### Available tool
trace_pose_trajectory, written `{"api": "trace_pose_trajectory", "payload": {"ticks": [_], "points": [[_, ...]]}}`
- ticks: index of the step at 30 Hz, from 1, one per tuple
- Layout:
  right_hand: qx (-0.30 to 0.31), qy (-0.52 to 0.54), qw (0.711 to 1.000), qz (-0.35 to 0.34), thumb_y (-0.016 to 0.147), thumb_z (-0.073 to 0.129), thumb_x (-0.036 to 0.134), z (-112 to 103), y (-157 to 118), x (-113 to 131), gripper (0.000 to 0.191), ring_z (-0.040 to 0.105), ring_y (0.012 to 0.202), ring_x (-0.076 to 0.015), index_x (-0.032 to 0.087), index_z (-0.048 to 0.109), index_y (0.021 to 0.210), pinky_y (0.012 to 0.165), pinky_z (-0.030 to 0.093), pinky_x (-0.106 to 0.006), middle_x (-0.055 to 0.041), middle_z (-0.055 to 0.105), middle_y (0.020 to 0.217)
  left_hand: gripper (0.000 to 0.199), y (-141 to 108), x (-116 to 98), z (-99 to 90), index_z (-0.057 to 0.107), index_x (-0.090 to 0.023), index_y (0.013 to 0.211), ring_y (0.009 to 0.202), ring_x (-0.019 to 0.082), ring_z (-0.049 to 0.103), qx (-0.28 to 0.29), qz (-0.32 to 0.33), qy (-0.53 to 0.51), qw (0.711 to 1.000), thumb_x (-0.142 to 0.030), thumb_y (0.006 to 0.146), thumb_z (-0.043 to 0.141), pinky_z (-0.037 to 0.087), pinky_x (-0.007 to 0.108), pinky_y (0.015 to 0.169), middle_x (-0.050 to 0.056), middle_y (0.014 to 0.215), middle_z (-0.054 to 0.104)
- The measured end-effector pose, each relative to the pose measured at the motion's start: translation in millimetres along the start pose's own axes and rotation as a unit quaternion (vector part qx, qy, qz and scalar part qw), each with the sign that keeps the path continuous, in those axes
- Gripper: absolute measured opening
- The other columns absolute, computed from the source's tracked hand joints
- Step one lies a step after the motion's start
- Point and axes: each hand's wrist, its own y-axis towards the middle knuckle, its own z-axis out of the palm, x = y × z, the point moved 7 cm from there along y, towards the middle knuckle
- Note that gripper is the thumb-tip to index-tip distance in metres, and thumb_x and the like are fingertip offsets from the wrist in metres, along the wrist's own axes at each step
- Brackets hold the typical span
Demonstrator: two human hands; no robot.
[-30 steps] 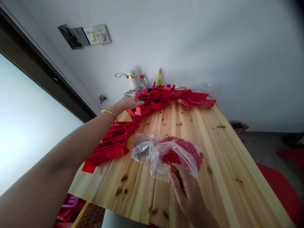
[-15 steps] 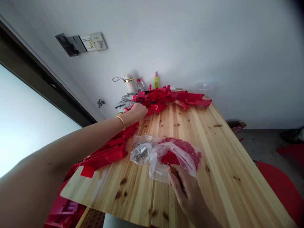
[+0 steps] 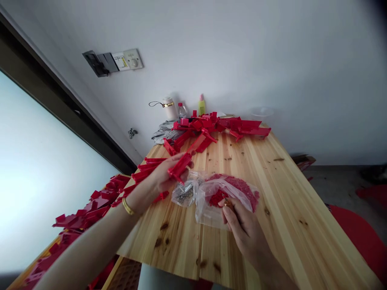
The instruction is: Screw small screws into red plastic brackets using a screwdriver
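My left hand point(image 3: 165, 173), with a gold bangle on its wrist, holds a red plastic part point(image 3: 181, 166) above the left side of the wooden table point(image 3: 242, 161). My right hand point(image 3: 238, 219) is closed around a small tool with a brown handle point(image 3: 229, 204), at the near edge of an open clear bag point(image 3: 208, 213). Small red pieces point(image 3: 236, 187) lie in that bag. Beside it is a smaller clear bag of little metal pieces point(image 3: 185, 194). Several long red parts point(image 3: 146, 171) lie to the left, partly behind my left arm.
A pile of red parts point(image 3: 208, 125) lies at the table's far end, before a white flask point(image 3: 169, 108), a small bottle point(image 3: 182, 110) and a yellow bottle point(image 3: 201, 105). More red parts point(image 3: 99, 203) are heaped at lower left. A red stool point(image 3: 353, 233) stands right.
My left hand has come back from the far pile toward me, now with a red part in it. My right hand has stayed by the bag with the tool. The view has shifted slightly.
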Motion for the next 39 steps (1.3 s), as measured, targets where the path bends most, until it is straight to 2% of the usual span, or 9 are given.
{"api": "trace_pose_trajectory", "payload": {"ticks": [2, 5, 10, 16, 19, 23, 26, 33, 39], "points": [[0.000, -0.029, 0.999, -0.036, 0.104, 0.043, 0.032, 0.9, 6.8, 10.6, 0.021, 0.062, 0.060, -0.0156, 0.022, 0.062, 0.103, 0.056, 0.048, -0.027, -0.0007, 0.066, 0.073, 0.026, -21.4, 28.3, 20.4, 0.066, -0.018, 0.078, 0.045, 0.008, 0.043, 0.047, -0.020, -0.064, 0.997, -0.044, 0.078, 0.070, 0.035, 0.024, 0.043, 0.003, 0.067, 0.058], [0.000, -0.078, 0.994, -0.073, 0.102, 0.048, 0.030, 5.8, 17.2, 22.0, 0.018, 0.068, 0.068, -0.0181, 0.023, 0.064, 0.106, 0.063, 0.052, -0.029, -0.0019, 0.071, 0.078, 0.042, -43.1, 58.0, 43.3, 0.057, -0.019, 0.061, 0.046, 0.012, 0.045, 0.094, -0.031, -0.093, 0.991, -0.056, 0.081, 0.064, 0.037, 0.027, 0.043, 0.002, 0.055, 0.049], [0.020, -0.136, 0.986, -0.091, 0.102, 0.048, 0.026, 19.4, 21.4, 26.2, 0.017, 0.071, 0.075, -0.0202, 0.022, 0.064, 0.099, 0.065, 0.051, -0.030, -0.0047, 0.074, 0.086, 0.049, -57.5, 77.7, 57.6, 0.053, -0.019, 0.058, 0.042, 0.011, 0.040, 0.106, -0.046, -0.133, 0.984, -0.062, 0.080, 0.060, 0.032, 0.024, 0.041, 0.001, 0.051, 0.045], [0.042, -0.151, 0.984, -0.086, 0.102, 0.048, 0.025, 25.3, 14.6, 26.9, 0.016, 0.071, 0.072, -0.0197, 0.022, 0.063, 0.100, 0.064, 0.050, -0.031, -0.0042, 0.075, 0.085, 0.046, -69.0, 84.3, 60.1, 0.052, -0.019, 0.059, 0.044, 0.012, 0.044, 0.103, -0.050, -0.149, 0.982, -0.059, 0.077, 0.066, 0.034, 0.025, 0.041, 0.002, 0.054, 0.048], [0.058, -0.194, 0.976, -0.086, 0.101, 0.048, 0.024, 25.7, 12.3, 29.6, 0.016, 0.070, 0.068, -0.0194, 0.021, 0.064, 0.098, 0.059, 0.048, -0.030, -0.0034, 0.073, 0.082, 0.042, -73.7, 93.2, 56.3, 0.058, -0.019, 0.064, 0.044, 0.012, 0.047, 0.077, -0.045, -0.147, 0.985, -0.057, 0.073, 0.072, 0.037, 0.025, 0.041, 0.002, 0.055, 0.051], [0.061, -0.318, 0.938, -0.122, 0.103, 0.045, 0.025, 27.5, 6.8, 36.8, 0.023, 0.069, 0.063, -0.0217, 0.018, 0.067, 0.102, 0.053, 0.043, -0.032, -0.0058, 0.071, 0.078, 0.036, -77.6, 98.7, 45.9, 0.068, -0.020, 0.090, 0.044, 0.012, 0.052, -0.002, -0.029, -0.123, 0.992, -0.053, 0.077, 0.074, 0.039, 0.025, 0.043, 0.001, 0.062, 0.057], [0.051, -0.382, 0.908, -0.165, 0.104, 0.043, 0.025, 30.1, 2.4, 43.1, 0.027, 0.068, 0.062, -0.0210, 0.016, 0.068, 0.106, 0.053, 0.041, -0.032, -0.0069, 0.071, 0.078, 0.041, -80.3, 95.4, 45.1, 0.069, -0.021, 0.105, 0.045, 0.012, 0.052, -0.003, -0.030, -0.101, 0.994, -0.054, 0.082, 0.070, 0.037, 0.023, 0.043, 0.000, 0.060, 0.055], [0.028, -0.447, 0.859, -0.249, 0.102, 0.045, 0.018, 34.8, -1.9, 51.5, 0.028, 0.066, 0.060, -0.0212, 0.011, 0.071, 0.110, 0.051, 0.041, -0.033, -0.0061, 0.067, 0.073, 0.038, -86.6, 99.0, 44.8, 0.063, -0.017, 0.084, 0.047, 0.011, 0.055, 0.004, -0.054, -0.105, 0.993, -0.053, 0.078, 0.073, 0.043, 0.021, 0.043, 0.001, 0.067, 0.059], [0.047, -0.443, 0.863, -0.240, 0.102, 0.048, 0.019, 33.7, -2.0, 49.4, 0.024, 0.066, 0.060, -0.0222, 0.013, 0.070, 0.108, 0.051, 0.042, -0.035, -0.0052, 0.066, 0.072, 0.038, -89.0, 108.8, 47.5, 0.060, -0.019, 0.079, 0.047, 0.011, 0.054, 0.009, -0.060, -0.135, 0.989, -0.052, 0.072, 0.077, 0.043, 0.021, 0.043, 0.000, 0.066, 0.058]]}}
